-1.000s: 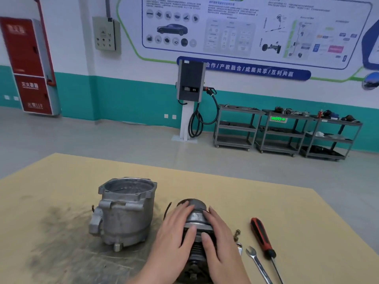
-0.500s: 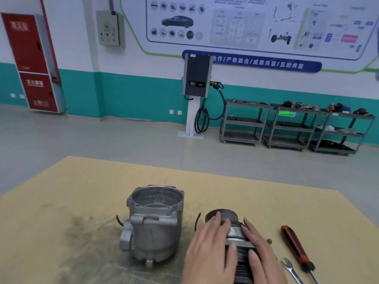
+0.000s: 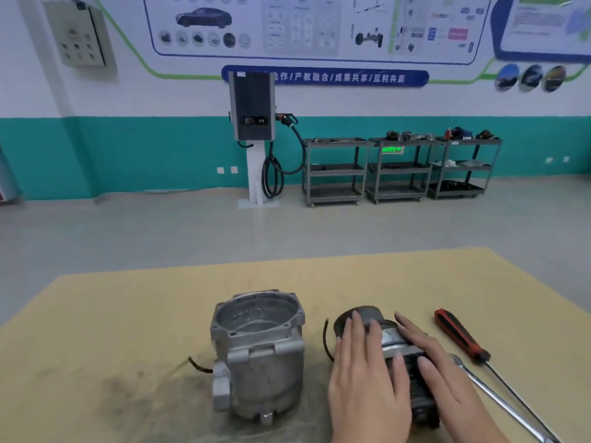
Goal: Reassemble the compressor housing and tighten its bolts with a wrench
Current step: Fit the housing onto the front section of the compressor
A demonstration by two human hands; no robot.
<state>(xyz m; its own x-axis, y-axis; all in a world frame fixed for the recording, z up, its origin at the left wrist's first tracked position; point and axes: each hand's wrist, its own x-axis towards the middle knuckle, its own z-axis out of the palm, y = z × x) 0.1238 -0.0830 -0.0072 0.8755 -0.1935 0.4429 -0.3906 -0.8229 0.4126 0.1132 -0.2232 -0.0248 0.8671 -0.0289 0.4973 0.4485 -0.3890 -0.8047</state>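
I am resting my left hand [image 3: 367, 375] and my right hand [image 3: 438, 375] flat, fingers straight and uncurled, over the compressor core [image 3: 383, 340], which is lying on its side on the workbench [image 3: 128, 314] between the upright, open-mouthed housing [image 3: 257, 350] and the wrench [image 3: 492, 391]; neither hand is gripping it yet. In my judgement the step calls for curling both hands under the core, raising it level and lowering it squarely into the housing mouth. Beyond the wrench a red-handled screwdriver [image 3: 457, 335] is lying untouched.
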